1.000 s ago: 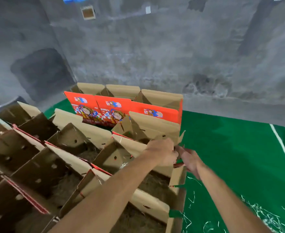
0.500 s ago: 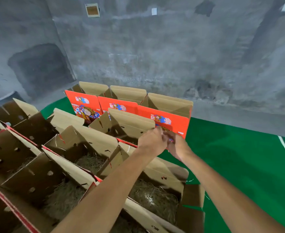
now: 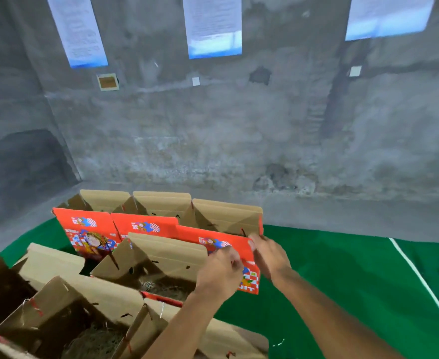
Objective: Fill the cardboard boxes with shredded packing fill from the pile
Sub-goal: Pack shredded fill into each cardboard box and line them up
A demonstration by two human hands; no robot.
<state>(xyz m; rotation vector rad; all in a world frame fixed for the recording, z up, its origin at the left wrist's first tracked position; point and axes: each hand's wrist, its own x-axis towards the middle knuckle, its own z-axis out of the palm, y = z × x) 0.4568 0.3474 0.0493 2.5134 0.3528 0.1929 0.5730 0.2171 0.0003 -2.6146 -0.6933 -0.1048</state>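
Note:
Several open cardboard boxes stand in rows on the green floor. Shredded fill (image 3: 166, 288) lies in the box (image 3: 161, 255) just in front of my hands, and more fill (image 3: 94, 338) shows in a nearer box. The back row has three red printed boxes. Both hands are at the rightmost red box (image 3: 249, 281). My left hand (image 3: 219, 270) curls its fingers on the red front panel. My right hand (image 3: 267, 255) grips the panel's top right corner. The pile of fill is out of view.
A grey concrete wall (image 3: 239, 138) rises right behind the back row. Green floor mat (image 3: 342, 281) with a white line (image 3: 420, 278) spreads to the right. Raised brown flaps (image 3: 226, 216) stand up around the boxes. A few white shreds (image 3: 278, 343) lie on the mat.
My view has lifted and moved forward. Both hands have left the nearer box's flap and reached on to the rightmost red box in the back row.

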